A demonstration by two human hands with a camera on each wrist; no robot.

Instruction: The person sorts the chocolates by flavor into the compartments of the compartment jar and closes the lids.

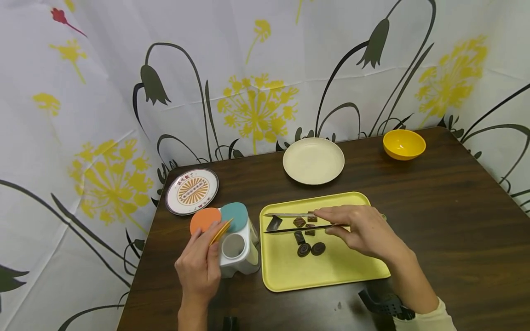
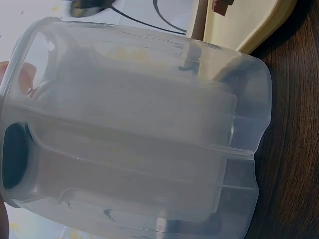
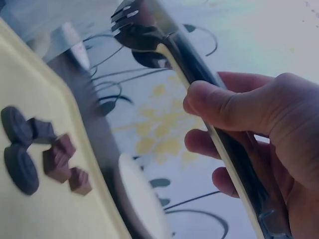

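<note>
My left hand (image 1: 198, 264) pinches the edge of a yellow-orange lid (image 1: 221, 232), held tilted up. Below it stands a clear plastic container (image 2: 134, 124) with several compartments. An orange lid (image 1: 205, 219) and a teal lid (image 1: 234, 216) cover two of them; one round opening (image 1: 233, 246) is uncovered. My right hand (image 1: 364, 230) grips metal tongs (image 3: 224, 124), whose parted arms reach over a yellow tray (image 1: 331, 271). On the tray lie several dark chocolates (image 1: 304, 249), round, square and oblong. Nothing shows between the tong tips.
A patterned plate (image 1: 192, 191) lies at the back left of the dark wooden table (image 1: 447, 207). A cream plate (image 1: 313, 161) sits behind the tray, and a yellow bowl (image 1: 404, 144) at the back right. A flowered cloth (image 1: 265, 55) hangs behind.
</note>
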